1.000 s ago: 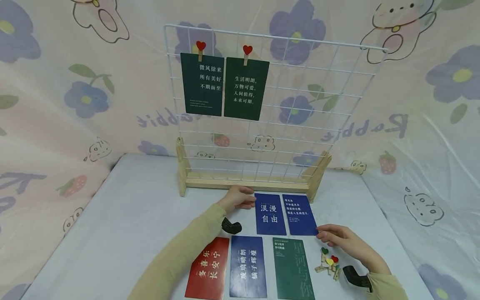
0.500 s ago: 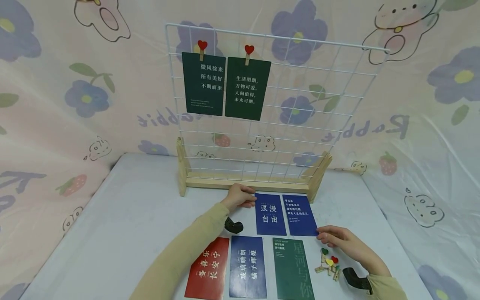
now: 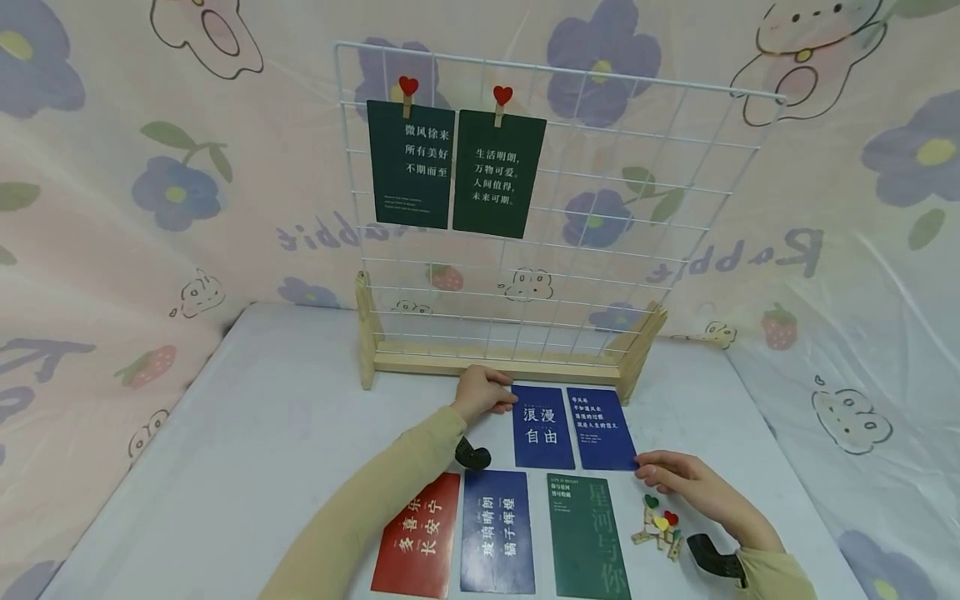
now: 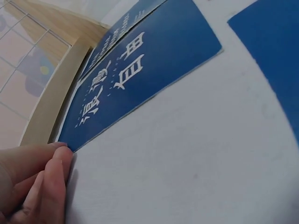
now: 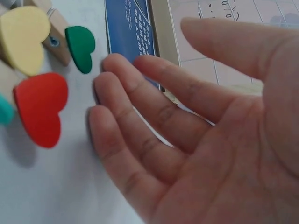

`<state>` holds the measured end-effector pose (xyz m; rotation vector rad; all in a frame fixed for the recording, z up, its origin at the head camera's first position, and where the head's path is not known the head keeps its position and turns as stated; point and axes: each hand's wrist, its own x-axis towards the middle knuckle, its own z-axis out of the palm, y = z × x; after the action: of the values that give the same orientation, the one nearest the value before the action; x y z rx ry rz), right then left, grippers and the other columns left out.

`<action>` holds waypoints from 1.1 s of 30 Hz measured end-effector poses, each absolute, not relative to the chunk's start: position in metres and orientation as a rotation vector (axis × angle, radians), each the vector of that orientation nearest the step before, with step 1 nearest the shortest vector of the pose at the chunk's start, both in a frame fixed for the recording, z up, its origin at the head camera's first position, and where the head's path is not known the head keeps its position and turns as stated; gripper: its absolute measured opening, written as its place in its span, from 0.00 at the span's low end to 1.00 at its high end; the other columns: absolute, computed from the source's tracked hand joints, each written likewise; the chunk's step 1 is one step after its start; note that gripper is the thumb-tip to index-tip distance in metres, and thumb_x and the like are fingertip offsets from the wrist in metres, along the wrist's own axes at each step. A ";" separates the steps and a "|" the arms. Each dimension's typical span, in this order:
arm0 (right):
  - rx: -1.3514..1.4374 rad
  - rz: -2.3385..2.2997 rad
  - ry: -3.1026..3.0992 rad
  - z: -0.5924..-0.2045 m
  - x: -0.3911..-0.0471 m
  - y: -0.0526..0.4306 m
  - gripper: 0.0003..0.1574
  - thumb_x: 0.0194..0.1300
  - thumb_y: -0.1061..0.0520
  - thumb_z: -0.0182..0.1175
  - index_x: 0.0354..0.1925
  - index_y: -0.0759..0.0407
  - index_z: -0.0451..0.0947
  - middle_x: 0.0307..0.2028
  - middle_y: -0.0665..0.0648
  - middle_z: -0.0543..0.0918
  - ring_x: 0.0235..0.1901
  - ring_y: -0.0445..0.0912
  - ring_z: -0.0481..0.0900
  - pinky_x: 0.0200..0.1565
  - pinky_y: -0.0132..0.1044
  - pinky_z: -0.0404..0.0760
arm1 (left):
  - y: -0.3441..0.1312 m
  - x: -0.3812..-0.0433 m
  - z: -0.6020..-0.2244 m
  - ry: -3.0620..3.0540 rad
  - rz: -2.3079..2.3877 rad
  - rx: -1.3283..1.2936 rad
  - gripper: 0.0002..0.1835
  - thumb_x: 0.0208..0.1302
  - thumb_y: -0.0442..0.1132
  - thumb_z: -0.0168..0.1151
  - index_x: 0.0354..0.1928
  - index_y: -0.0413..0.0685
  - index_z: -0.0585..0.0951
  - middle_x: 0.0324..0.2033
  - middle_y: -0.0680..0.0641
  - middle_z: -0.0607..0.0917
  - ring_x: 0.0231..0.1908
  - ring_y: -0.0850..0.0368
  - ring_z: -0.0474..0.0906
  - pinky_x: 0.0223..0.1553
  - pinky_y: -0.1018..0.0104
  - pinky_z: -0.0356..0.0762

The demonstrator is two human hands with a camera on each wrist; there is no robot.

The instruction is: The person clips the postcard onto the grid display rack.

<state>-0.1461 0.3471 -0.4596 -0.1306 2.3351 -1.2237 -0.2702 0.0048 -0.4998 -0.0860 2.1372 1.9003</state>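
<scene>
Two blue cards with white writing lie side by side in front of the rack. My left hand (image 3: 480,393) pinches the upper left corner of the left blue card (image 3: 543,454); in the left wrist view its thumb and fingertips (image 4: 60,151) meet at that corner. My right hand (image 3: 690,483) has its fingers extended, fingertips right at the lower right corner of the right blue card (image 3: 606,446). Its palm and spread fingers show in the right wrist view. Heart-topped wooden clothespins (image 3: 660,527) lie in a small pile below that hand, with a red heart (image 5: 44,109) nearest its fingers.
A white wire grid rack (image 3: 600,275) on a wooden base (image 3: 495,367) stands behind the cards. Two green cards (image 3: 411,187) hang from it by red-heart clothespins. Along the front lie a red card (image 3: 416,558), another blue card (image 3: 497,575) and a green card (image 3: 585,542).
My left hand has shifted slightly up and right along with a small move of the head view. Both hands otherwise stay at the same card corners.
</scene>
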 end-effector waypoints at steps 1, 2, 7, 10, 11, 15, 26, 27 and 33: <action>-0.136 -1.226 2.332 -0.459 -0.146 0.348 0.30 0.73 0.48 0.51 0.61 0.71 0.68 0.50 0.63 0.80 0.48 0.53 0.77 0.45 0.35 0.79 | 0.005 -0.270 -0.501 2.142 1.902 -0.082 0.17 0.48 0.23 0.71 0.44 0.35 0.83 0.24 0.44 0.85 0.18 0.56 0.81 0.21 0.69 0.81; -0.139 -1.231 2.327 -0.459 -0.145 0.348 0.30 0.73 0.49 0.51 0.61 0.71 0.68 0.50 0.63 0.80 0.48 0.53 0.77 0.45 0.36 0.80 | 0.005 -0.270 -0.501 2.148 1.904 -0.077 0.17 0.48 0.23 0.71 0.43 0.35 0.83 0.23 0.44 0.85 0.18 0.56 0.81 0.20 0.69 0.81; -0.131 -1.257 2.291 -0.456 -0.144 0.354 0.30 0.73 0.50 0.51 0.61 0.73 0.67 0.49 0.64 0.80 0.48 0.54 0.76 0.45 0.37 0.80 | 0.005 -0.268 -0.500 2.148 1.912 -0.052 0.17 0.50 0.23 0.70 0.44 0.34 0.83 0.24 0.43 0.85 0.19 0.55 0.82 0.21 0.68 0.81; -0.121 -1.266 2.275 -0.457 -0.144 0.355 0.30 0.73 0.50 0.51 0.61 0.73 0.67 0.49 0.63 0.80 0.48 0.54 0.76 0.46 0.37 0.80 | 0.003 -0.266 -0.499 2.142 1.910 -0.031 0.17 0.51 0.23 0.69 0.46 0.33 0.82 0.24 0.43 0.85 0.20 0.54 0.82 0.22 0.67 0.82; -0.118 -1.269 2.272 -0.458 -0.144 0.355 0.30 0.73 0.50 0.51 0.61 0.73 0.66 0.49 0.63 0.80 0.48 0.54 0.76 0.46 0.37 0.79 | 0.002 -0.266 -0.499 2.140 1.909 -0.020 0.18 0.51 0.23 0.69 0.46 0.33 0.81 0.24 0.44 0.85 0.20 0.55 0.82 0.23 0.67 0.82; -0.125 -1.274 2.273 -0.459 -0.144 0.355 0.30 0.74 0.50 0.50 0.61 0.73 0.66 0.49 0.63 0.80 0.47 0.54 0.76 0.45 0.37 0.80 | 0.002 -0.267 -0.503 2.142 1.918 0.033 0.18 0.52 0.23 0.69 0.47 0.32 0.81 0.24 0.44 0.85 0.20 0.55 0.82 0.22 0.68 0.82; -0.105 -1.255 2.289 -0.463 -0.143 0.357 0.30 0.73 0.49 0.51 0.61 0.72 0.67 0.47 0.62 0.80 0.47 0.54 0.76 0.45 0.37 0.79 | 0.002 -0.263 -0.500 2.144 1.936 0.053 0.14 0.49 0.21 0.70 0.40 0.28 0.81 0.24 0.42 0.84 0.21 0.52 0.83 0.24 0.64 0.83; -0.107 -1.256 2.287 -0.464 -0.143 0.358 0.30 0.73 0.49 0.51 0.61 0.73 0.67 0.47 0.62 0.80 0.47 0.54 0.76 0.45 0.37 0.79 | 0.002 -0.263 -0.499 2.139 1.940 0.051 0.14 0.49 0.21 0.70 0.41 0.28 0.81 0.25 0.42 0.84 0.21 0.52 0.83 0.25 0.64 0.83; -0.130 -1.259 2.288 -0.465 -0.143 0.359 0.30 0.73 0.50 0.51 0.61 0.73 0.67 0.47 0.63 0.80 0.47 0.54 0.76 0.44 0.36 0.79 | 0.000 -0.260 -0.495 2.122 1.965 0.033 0.16 0.48 0.19 0.69 0.41 0.27 0.80 0.27 0.40 0.83 0.21 0.51 0.83 0.25 0.63 0.83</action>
<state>-0.1435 0.3593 -0.4647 -0.1298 2.2877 -1.2594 -0.2600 0.0001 -0.4953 0.0327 2.1218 1.9648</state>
